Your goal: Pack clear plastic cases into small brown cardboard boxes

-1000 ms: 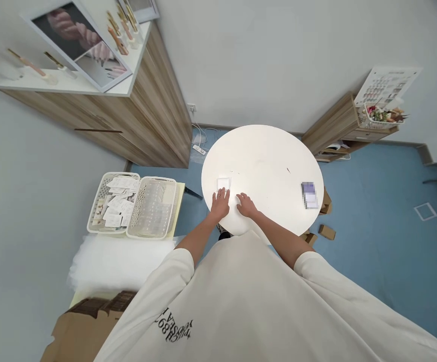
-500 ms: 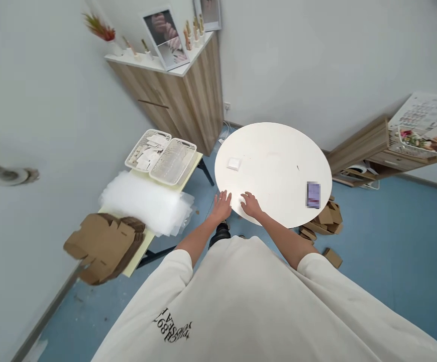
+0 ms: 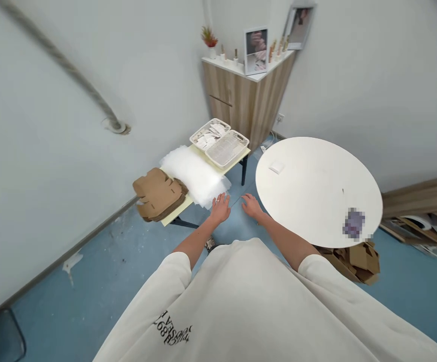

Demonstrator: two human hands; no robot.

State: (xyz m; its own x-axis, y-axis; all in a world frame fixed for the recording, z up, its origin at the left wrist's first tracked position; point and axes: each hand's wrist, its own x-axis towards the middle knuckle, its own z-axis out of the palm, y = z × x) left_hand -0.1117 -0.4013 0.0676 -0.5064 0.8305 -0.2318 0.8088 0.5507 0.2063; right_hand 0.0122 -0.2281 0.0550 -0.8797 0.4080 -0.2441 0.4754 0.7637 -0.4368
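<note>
My left hand [image 3: 220, 207] is open, its fingers stretched out, with a ring on one finger. It is nearest to the stack of translucent white sheets [image 3: 194, 173]; whether the fingertips touch the stack I cannot tell. My right hand [image 3: 251, 206] hovers over the floor, left of the round white table [image 3: 309, 201], fingers apart and holding nothing. On that table lie a small flat white square item [image 3: 277, 166] and a blurred-out purple item [image 3: 354, 223]. Flattened brown cardboard boxes [image 3: 158, 193] are piled left of the white sheets.
Two white plastic baskets, one with white cards [image 3: 213, 133] and one with clear pieces [image 3: 226, 148], stand on the pale yellow side table [image 3: 181, 208]. Behind is a wooden cabinet [image 3: 237, 95] with picture frames. Cardboard boxes [image 3: 357, 259] lie below the round table.
My view and body have turned left, away from the round table toward the side table. Both hands have left the round table; the white square item stays there.
</note>
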